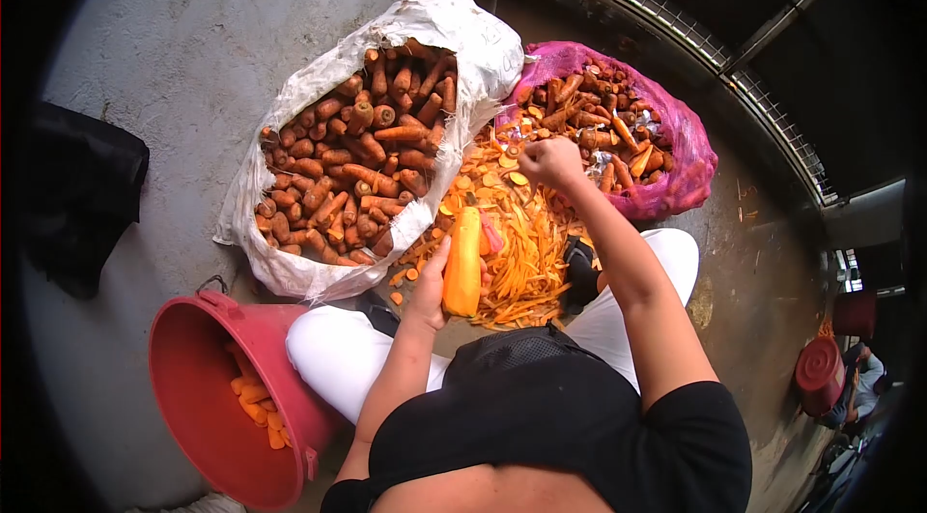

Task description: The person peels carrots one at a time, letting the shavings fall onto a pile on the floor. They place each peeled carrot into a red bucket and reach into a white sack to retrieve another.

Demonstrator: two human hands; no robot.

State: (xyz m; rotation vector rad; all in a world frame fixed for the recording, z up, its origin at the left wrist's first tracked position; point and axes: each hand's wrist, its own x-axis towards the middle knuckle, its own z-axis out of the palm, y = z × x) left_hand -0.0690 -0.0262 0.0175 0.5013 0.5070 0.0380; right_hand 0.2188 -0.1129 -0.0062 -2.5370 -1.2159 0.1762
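My left hand (427, 287) is closed around a large peeled carrot (464, 267), its bright orange side facing up. Part of something pink (493, 235) shows just beyond the carrot; I cannot make out its kind. My right hand (552, 163) is a closed fist, apart from the carrot and close to a pink mesh sack (684, 160). What that fist holds, if anything, is hidden. Below both hands lies a heap of carrot peelings (531, 267) with cut carrot ends in it.
A white woven sack (483, 40) full of unpeeled carrots (362, 146) stands ahead on the left. Carrots and scraps fill the pink sack. At left, a tilted red bucket (183, 387) holds several peeled carrots (259, 407). A person (862, 383) is far right beside another red container (819, 376).
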